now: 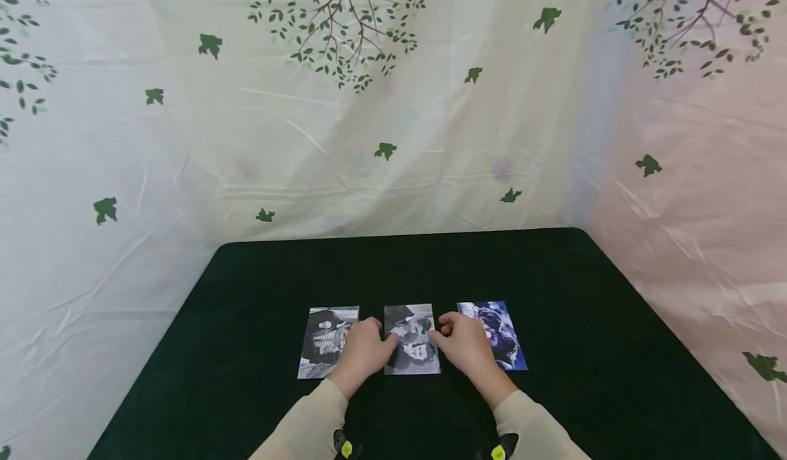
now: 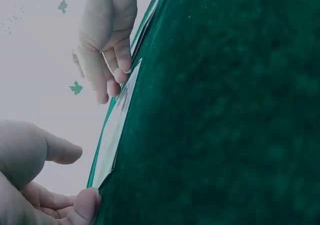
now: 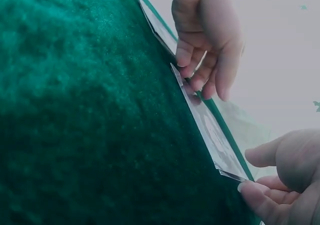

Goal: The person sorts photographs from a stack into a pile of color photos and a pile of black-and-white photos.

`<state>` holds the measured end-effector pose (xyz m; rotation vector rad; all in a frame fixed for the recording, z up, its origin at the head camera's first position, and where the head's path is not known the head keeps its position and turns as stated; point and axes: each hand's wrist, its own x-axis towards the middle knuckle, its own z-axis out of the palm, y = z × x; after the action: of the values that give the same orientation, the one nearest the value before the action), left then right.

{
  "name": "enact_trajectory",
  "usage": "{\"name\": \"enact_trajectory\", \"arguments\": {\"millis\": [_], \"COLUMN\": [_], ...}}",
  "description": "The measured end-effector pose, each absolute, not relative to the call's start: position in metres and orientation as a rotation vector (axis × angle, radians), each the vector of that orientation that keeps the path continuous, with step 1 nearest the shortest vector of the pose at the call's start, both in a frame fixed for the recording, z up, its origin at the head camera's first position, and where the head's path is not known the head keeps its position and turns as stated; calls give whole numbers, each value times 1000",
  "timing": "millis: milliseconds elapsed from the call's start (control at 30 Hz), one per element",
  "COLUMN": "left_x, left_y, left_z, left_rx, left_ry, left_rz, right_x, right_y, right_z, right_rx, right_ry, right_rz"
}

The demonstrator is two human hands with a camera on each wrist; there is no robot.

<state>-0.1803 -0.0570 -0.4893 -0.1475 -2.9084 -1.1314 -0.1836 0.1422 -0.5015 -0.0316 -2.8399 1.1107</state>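
Three picture cards lie in a row on the dark green cloth. The middle card (image 1: 413, 357) carries a grey picture and sits between the two hands. The left hand (image 1: 365, 347) is at its left edge, thumb apart from the other fingers, and partly covers the grey left card (image 1: 315, 352). At the right edge of the middle card is the right hand (image 1: 465, 344), loosely bent, which overlaps the blue-purple right card (image 1: 509, 344). Both wrist views show fingertips right at the edges of the middle card (image 2: 112, 135), low by the cloth.
The green-covered table (image 1: 393, 268) has rounded far corners. Behind it hangs a pale curtain (image 1: 295, 152) printed with leaves and branches. Light sleeves (image 1: 307, 422) cover both forearms, and dark wrist-worn devices (image 1: 499, 450) show at the bottom edge.
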Motion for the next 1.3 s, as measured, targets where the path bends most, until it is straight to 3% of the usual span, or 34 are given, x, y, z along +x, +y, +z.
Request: {"name": "enact_trajectory", "arguments": {"millis": [1300], "left_x": [-198], "left_y": [-50], "left_z": [-500], "left_rx": [-47], "left_ry": [-2893], "left_rz": [-1143], "right_x": [-189], "right_y": [133], "right_z": [-512], "right_rx": [8], "right_ry": [-2855], "right_rz": [1124]}}
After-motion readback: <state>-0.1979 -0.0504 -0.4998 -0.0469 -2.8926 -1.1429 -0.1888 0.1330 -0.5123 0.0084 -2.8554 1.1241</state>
